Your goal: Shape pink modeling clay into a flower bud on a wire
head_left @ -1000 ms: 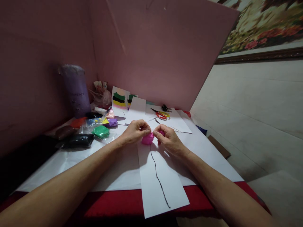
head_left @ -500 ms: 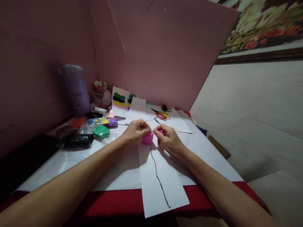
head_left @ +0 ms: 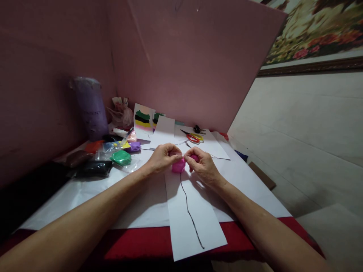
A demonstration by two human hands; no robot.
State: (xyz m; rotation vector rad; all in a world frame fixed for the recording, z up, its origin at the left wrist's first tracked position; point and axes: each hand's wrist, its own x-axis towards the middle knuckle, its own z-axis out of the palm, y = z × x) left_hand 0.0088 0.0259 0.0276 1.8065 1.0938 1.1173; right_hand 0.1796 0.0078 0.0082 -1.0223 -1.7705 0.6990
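My left hand and my right hand meet at the middle of the table. Both pinch a lump of bright pink clay, which sits at the top of a thin black stem. The stem runs down a white paper strip toward me. A second bit of pink clay shows inside my right hand's fingers. Fingers cover part of the pink lump.
Packets of coloured clay lie at the left: green, purple, black. A purple cylinder stands by the pink screen. Red and yellow scissors and striped colour cards lie behind my hands.
My hands have drawn slightly closer together over the pink clay. The lump has shifted a little to the right.
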